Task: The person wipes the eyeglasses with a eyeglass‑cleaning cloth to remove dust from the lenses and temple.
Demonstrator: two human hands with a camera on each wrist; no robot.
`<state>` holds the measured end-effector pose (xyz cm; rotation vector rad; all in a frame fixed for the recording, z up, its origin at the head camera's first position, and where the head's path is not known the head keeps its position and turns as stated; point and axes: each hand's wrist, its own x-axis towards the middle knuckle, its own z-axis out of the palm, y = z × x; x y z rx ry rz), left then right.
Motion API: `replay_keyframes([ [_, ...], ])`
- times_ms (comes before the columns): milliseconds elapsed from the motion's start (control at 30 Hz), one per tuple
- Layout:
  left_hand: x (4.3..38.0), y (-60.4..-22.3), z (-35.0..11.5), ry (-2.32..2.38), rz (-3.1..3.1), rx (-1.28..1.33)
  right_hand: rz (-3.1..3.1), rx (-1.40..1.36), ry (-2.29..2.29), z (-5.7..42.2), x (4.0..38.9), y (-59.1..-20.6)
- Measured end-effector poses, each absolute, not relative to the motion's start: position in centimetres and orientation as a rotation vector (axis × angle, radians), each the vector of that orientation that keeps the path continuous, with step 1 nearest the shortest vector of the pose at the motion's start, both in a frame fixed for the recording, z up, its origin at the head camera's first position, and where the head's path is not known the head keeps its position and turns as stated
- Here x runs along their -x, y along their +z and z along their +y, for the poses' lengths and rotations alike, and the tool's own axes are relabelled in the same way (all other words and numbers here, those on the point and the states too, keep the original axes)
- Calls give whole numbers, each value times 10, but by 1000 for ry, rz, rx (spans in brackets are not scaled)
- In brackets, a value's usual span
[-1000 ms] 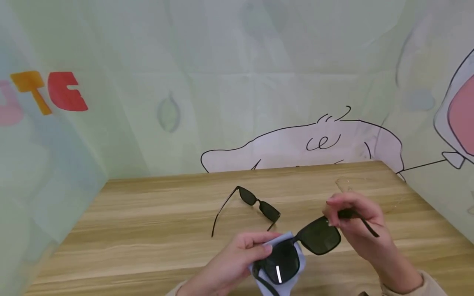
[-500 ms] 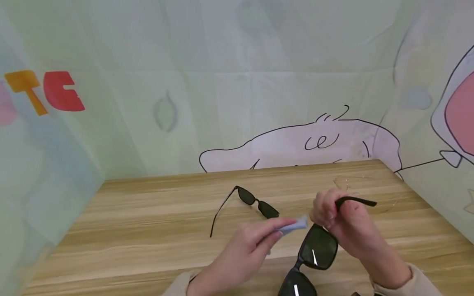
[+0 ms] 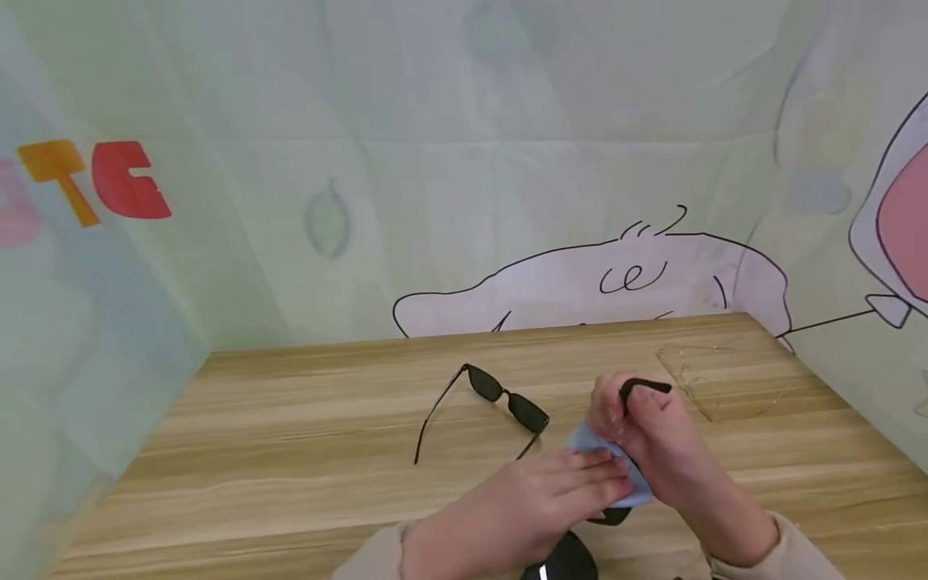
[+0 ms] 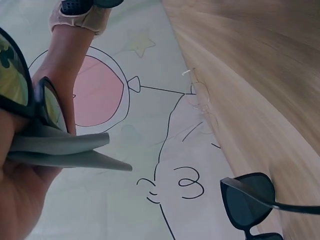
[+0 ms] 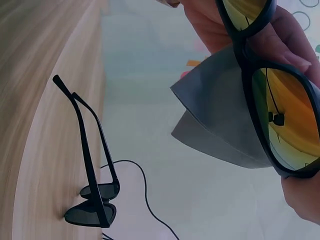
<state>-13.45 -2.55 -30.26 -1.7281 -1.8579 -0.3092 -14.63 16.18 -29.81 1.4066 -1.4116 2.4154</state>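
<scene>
In the head view, my right hand point(image 3: 656, 443) grips black sunglasses point(image 3: 561, 560) at one end of the frame, with a temple arm sticking out above the thumb. My left hand point(image 3: 522, 503) holds a light blue cloth point(image 3: 640, 490) against the lens nearest the right hand, hiding most of it. The other lens hangs lower, towards the person. From the right wrist, the cloth point(image 5: 220, 110) shows folded behind the frame, its corners spread, and the lenses point(image 5: 290, 120) reflect yellow. In the left wrist view the folded cloth point(image 4: 65, 150) sticks out past the hand.
A second pair of black sunglasses point(image 3: 528, 412) lies on the wooden table point(image 3: 290, 435), temples unfolded, beyond the left hand. Thin wire-framed glasses point(image 3: 683, 385) lie at the right, behind the right hand. A printed cloth backdrop point(image 3: 435, 201) stands behind the table.
The left hand took the cloth off the far-left lens, then brought it rightward onto the lens nearest the right hand. The right hand turned the sunglasses so they hang down, and shifted slightly left.
</scene>
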Motion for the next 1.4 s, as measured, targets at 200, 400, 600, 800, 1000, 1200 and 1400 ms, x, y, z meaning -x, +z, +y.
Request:
replay_keyframes([
  [200, 135, -300, -22, -377, -1814, 1772, -1474, -1319, 2381, 161, 145, -297],
  [400, 131, -298, -26, -442, -1859, 1881, -1422, -1362, 2391, 165, 147, -296],
  [600, 126, -297, -32, -554, -1996, 1899, -1377, -1369, 2427, 171, 148, -297],
  [800, 130, -302, -24, -510, -1941, 1704, -1452, -1310, 2420, 170, 146, -298],
  [1000, 131, -305, -18, -455, -1955, 1669, -1383, -1370, 2407, 164, 147, -299],
  [1200, 131, -304, -18, -374, -1870, 1717, -1402, -1396, 2373, 161, 148, -294],
  [1400, 127, -304, -23, -481, -1890, 1784, -1402, -1365, 2364, 163, 145, -291],
])
